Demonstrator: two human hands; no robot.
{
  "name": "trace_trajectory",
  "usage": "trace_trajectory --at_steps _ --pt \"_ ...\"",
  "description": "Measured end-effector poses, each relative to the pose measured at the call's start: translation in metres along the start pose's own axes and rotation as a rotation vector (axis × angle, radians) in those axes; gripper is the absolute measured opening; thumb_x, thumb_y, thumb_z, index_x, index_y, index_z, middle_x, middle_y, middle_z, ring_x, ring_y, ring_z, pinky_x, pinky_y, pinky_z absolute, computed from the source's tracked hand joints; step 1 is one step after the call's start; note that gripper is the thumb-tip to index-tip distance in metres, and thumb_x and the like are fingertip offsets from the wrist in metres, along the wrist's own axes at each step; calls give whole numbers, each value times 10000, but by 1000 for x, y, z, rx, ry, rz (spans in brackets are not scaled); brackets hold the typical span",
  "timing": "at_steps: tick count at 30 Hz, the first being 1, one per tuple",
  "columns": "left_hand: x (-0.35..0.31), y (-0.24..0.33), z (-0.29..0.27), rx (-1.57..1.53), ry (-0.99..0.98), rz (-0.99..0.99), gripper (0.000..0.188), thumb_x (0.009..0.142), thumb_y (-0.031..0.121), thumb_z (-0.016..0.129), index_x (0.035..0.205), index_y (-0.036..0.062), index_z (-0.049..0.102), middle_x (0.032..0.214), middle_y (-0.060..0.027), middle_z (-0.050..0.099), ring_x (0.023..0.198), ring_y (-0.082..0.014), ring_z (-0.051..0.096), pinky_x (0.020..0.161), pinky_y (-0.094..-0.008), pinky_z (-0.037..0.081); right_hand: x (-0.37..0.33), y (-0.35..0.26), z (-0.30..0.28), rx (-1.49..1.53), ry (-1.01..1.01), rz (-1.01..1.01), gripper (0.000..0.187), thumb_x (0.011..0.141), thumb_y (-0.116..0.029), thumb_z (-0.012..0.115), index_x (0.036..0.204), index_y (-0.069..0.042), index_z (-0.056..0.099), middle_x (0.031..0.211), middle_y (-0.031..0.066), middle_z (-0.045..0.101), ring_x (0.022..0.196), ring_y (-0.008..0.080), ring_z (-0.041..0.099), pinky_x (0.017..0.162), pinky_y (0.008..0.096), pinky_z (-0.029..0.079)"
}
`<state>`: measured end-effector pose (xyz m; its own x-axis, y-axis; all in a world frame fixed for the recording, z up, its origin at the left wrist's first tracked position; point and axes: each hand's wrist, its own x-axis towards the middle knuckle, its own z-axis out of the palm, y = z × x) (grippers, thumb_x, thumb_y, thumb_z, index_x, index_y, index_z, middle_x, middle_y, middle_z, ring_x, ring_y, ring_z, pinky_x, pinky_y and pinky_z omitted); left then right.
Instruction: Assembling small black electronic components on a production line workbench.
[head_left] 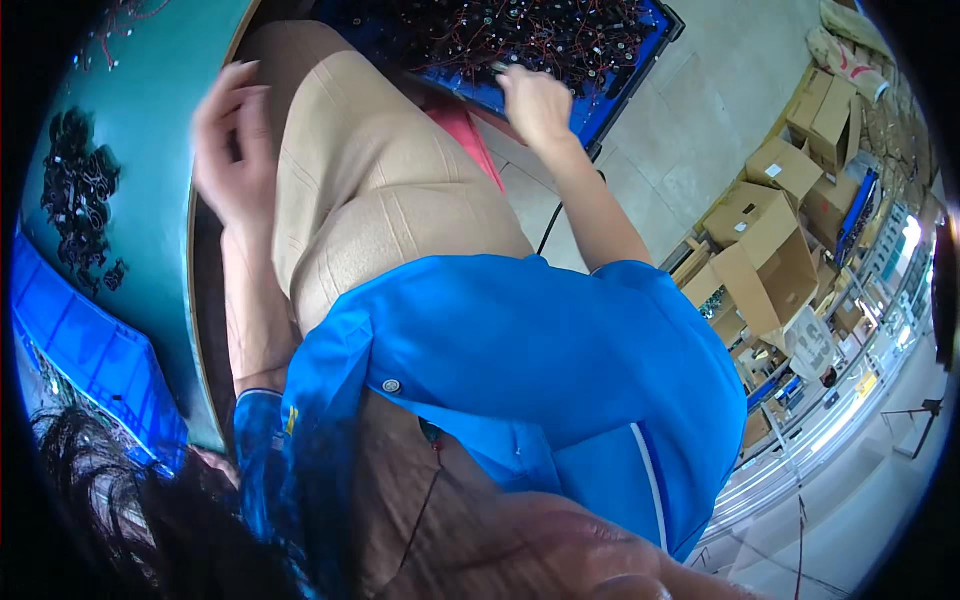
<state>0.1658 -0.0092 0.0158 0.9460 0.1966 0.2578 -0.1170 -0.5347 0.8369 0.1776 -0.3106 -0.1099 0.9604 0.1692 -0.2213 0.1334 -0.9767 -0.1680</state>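
My right hand (pixel 538 105) reaches over the near edge of a blue tray (pixel 605 108). Its fingers are drawn together around something small and pale at their tips, too small to make out. Heaped in that tray are many small black parts with red wires (pixel 530 35). My left hand (pixel 235 150), slightly blurred, hovers by the edge of the green tabletop (pixel 150 130), beside my thigh. Its fingers are loosely curled and apart, with nothing visible in them. Farther left on the tabletop lies a pile of black wired parts (pixel 75 200).
A blue plastic crate (pixel 90 340) stands at the table's left. Some red-wired pieces (pixel 110 30) lie at the tabletop's far end. On the right, open cardboard boxes (pixel 760 250) stand on the pale tiled floor (pixel 700 110). A black cable (pixel 550 228) hangs below the tray.
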Motion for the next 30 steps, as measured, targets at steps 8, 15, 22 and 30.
trace_trajectory --at_steps 8,15,22,30 --pt "30 -40 -28 520 240 189 183 868 -12 611 1031 56 661 1035 -50 650 786 -108 599 611 -192 460 105 -7 93 -136 284 -172 212 810 -199 564 991 -119 641 1050 119 586 991 328 525 922 530 379" --pt "34 -36 -24 611 213 284 163 839 -27 634 966 58 690 1027 -29 633 715 -90 551 543 -187 426 132 -5 119 -449 190 -243 269 840 -220 537 1093 -200 623 1159 82 558 1080 323 489 886 612 365" --pt "57 -37 -32 496 87 190 168 849 -14 626 986 62 687 876 -4 589 647 -66 471 512 -188 369 59 87 148 -308 -172 38 323 882 -218 474 1185 -268 576 1108 47 601 968 283 541 839 546 375" --pt "80 -45 -26 494 1 101 164 877 1 592 994 71 683 732 34 479 561 -51 340 483 -184 284 -4 148 142 -370 -381 260 287 867 -235 497 1111 -244 649 1124 69 598 935 308 564 840 556 376"
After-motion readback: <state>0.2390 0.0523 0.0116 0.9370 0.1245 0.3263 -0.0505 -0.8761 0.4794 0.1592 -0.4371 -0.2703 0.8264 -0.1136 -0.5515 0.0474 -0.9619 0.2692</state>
